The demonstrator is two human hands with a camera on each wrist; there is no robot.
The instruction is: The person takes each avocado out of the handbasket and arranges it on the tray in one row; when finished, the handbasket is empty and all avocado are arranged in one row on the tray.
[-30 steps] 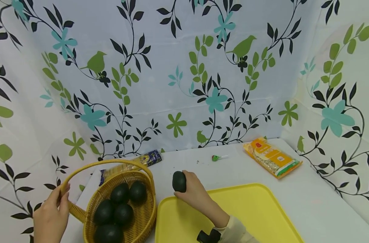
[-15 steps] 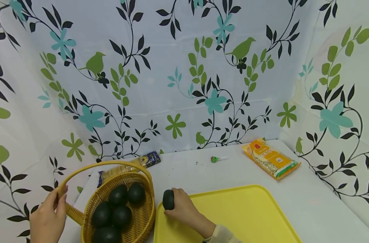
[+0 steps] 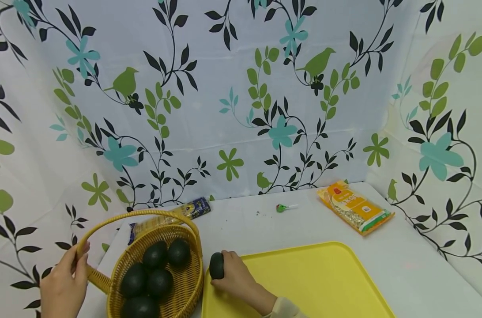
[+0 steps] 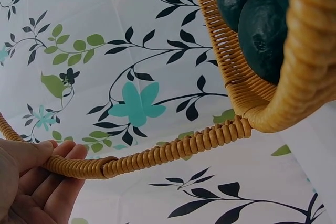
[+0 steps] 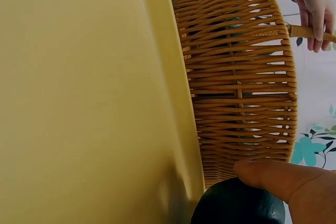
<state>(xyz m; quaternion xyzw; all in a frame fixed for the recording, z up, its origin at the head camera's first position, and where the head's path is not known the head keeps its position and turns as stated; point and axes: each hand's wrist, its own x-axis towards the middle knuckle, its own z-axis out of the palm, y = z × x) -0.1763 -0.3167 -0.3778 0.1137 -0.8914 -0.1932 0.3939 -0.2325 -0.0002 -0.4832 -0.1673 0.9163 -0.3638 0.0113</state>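
My left hand grips the handle of a yellow wicker basket, thumb and fingers around the wrapped cane. Several dark green avocados lie inside the basket. At the far left corner of a yellow tray, my right hand holds another avocado upright. The thumb presses along that avocado's side in the right wrist view, close over the tray's edge beside the basket wall. Most of the right fingers are hidden in that view.
Behind the basket lies a blue-and-clear packet. A lollipop and an orange bag of grain lie at the back of the white table. A patterned curtain hangs around the table.
My right hand has moved left and down toward the viewer, carrying the avocado from beyond the tray's far edge to its far left corner. The left hand stays on the handle.
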